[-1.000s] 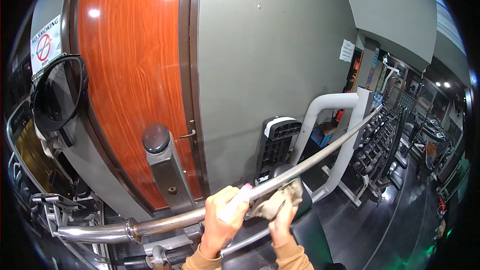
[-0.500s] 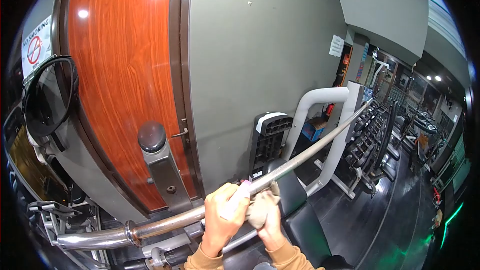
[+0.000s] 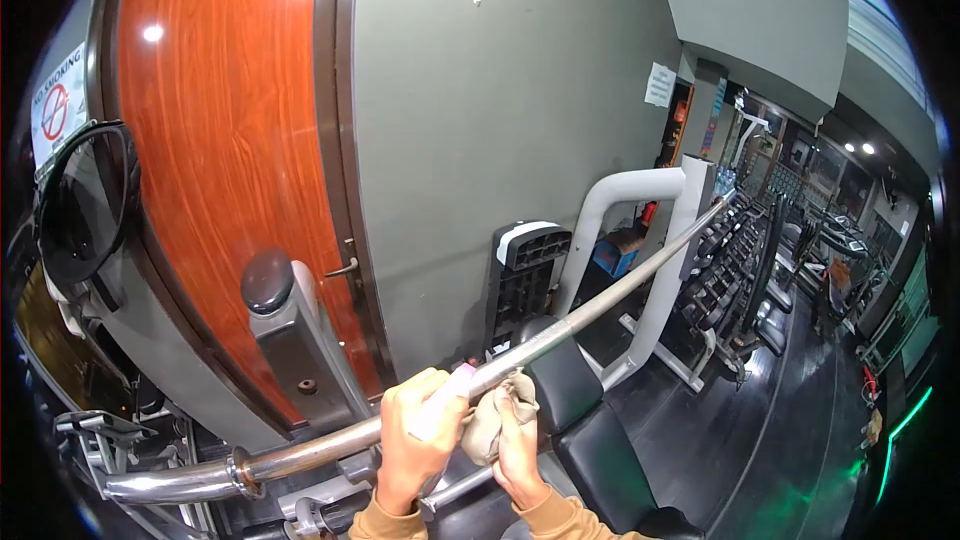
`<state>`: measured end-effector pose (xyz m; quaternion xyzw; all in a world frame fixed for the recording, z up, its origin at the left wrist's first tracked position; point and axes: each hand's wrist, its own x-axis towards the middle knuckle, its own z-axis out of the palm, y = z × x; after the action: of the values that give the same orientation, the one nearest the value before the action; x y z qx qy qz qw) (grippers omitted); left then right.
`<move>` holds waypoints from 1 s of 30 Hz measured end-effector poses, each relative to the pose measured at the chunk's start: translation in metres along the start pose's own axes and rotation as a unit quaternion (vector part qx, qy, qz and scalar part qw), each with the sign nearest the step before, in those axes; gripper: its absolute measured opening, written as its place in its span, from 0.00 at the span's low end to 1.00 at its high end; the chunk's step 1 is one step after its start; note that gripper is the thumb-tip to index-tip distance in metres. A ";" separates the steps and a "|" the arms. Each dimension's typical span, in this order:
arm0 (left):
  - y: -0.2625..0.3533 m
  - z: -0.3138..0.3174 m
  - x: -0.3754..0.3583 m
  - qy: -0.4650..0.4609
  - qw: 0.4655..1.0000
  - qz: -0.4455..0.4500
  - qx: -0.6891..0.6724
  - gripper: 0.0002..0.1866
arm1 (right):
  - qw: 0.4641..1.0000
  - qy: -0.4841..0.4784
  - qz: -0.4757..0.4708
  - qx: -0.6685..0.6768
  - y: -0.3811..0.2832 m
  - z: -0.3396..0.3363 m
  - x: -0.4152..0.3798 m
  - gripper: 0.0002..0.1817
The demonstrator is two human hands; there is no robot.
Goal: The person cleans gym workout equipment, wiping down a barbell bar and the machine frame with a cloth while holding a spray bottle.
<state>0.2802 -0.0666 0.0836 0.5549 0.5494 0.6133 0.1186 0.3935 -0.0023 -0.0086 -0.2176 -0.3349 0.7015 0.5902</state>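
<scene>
A long metal barbell (image 3: 610, 302) runs across the view from the lower left to the upper right. My left hand (image 3: 418, 430) is closed over the bar, with a small pink and white piece (image 3: 465, 372) at its fingers. What that piece is, I cannot make out. Just to the right and below the bar, my right hand (image 3: 518, 450) grips a bunched beige cloth (image 3: 487, 427). The cloth lies close against the underside of the bar. Part of it is hidden by my fingers.
A black padded bench (image 3: 610, 455) stands below the bar. The grey rack frame (image 3: 665, 270) is on the right, and a metal post with a dark round cap (image 3: 268, 282) on the left. Behind are a wooden door (image 3: 225, 140) and a dumbbell rack (image 3: 715, 275).
The view has shifted slightly, so the scene sits further left. My right hand and the cloth have turned and bunched more, while my left hand stays on the bar.
</scene>
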 end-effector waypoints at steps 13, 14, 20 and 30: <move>0.020 0.055 0.047 -0.108 0.993 -0.037 0.037 0.22 | 0.989 -0.073 -0.024 -0.126 -0.120 -0.091 0.075 0.20; 0.023 0.060 0.052 -0.107 0.993 -0.037 0.040 0.22 | 0.989 -0.100 -0.018 -0.109 -0.129 -0.093 0.080 0.20; 0.025 0.082 0.071 -0.131 0.986 -0.067 0.079 0.25 | 0.947 -0.077 -0.141 -0.279 -0.155 -0.091 0.118 0.13; 0.013 0.069 0.065 -0.152 0.978 -0.132 -0.046 0.18 | 0.639 -0.209 -0.330 -0.662 -0.150 -0.023 0.127 0.12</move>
<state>0.3185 0.0154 0.1147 0.5583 0.5648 0.5250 0.3060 0.4859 0.1379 0.0963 -0.2730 -0.8738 0.0772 0.3950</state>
